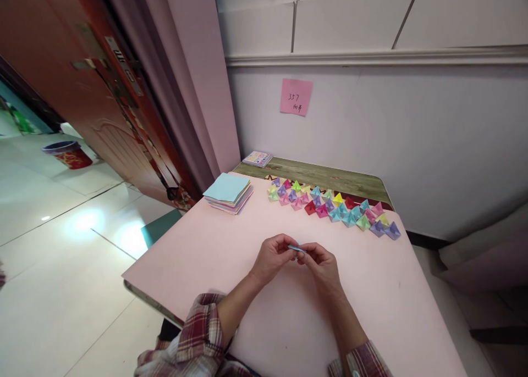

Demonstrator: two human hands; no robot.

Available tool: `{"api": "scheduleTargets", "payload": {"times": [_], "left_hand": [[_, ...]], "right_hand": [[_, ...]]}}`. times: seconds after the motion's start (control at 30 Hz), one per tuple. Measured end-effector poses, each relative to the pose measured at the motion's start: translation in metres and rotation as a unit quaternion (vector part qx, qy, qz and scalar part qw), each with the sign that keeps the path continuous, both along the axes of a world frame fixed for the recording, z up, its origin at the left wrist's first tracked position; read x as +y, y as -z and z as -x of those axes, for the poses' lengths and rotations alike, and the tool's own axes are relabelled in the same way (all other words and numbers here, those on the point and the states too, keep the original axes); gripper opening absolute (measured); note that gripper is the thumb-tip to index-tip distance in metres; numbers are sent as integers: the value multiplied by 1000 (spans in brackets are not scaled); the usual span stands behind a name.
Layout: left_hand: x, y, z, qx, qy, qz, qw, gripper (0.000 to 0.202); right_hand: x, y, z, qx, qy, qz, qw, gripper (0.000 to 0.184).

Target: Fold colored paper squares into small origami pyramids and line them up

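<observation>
A small folded piece of light blue paper (296, 248) is pinched between my two hands, just above the pink tabletop. My left hand (275, 256) grips its left end with thumb and fingers. At the other end, my right hand (319, 260) is closed on the same paper, and both hands hide most of it. Beyond them stand several folded paper boats (350, 215) in many colours, set out in slanting rows. To the left of the rows lies a stack of square coloured paper (227, 189) with a light blue sheet on top.
The pink-covered table (391, 289) reaches to the wall. A small packet (258, 158) lies at its far left corner. A pink note (296, 96) sticks to the wall. On the left are a brown door (94, 86) and a bin (68, 154) on the tiled floor.
</observation>
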State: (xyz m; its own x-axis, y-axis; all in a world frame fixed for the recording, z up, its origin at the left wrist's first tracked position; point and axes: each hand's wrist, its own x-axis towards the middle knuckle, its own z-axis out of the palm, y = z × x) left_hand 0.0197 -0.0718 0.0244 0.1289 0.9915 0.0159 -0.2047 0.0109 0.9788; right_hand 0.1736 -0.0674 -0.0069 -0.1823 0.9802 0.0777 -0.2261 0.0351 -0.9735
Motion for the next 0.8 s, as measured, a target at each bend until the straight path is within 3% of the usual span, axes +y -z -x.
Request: {"api": "scheduleTargets", "payload": {"times": [0.23,0.4,0.6,0.8], "left_hand": [[-1,3,3,19,2,-10,1000,19],[-2,2,-5,-3,-42,-5,999,21],[-2,2,-7,-36,-55,50,997,42],[0,5,-3,-30,-52,94,994,42]], "right_hand": [[1,-1,-3,-35,19,3,999,21],[0,-4,0,-35,23,-11,999,21],[-1,-1,4,10,37,14,999,31],[-2,-1,2,-28,9,19,999,32]]}}
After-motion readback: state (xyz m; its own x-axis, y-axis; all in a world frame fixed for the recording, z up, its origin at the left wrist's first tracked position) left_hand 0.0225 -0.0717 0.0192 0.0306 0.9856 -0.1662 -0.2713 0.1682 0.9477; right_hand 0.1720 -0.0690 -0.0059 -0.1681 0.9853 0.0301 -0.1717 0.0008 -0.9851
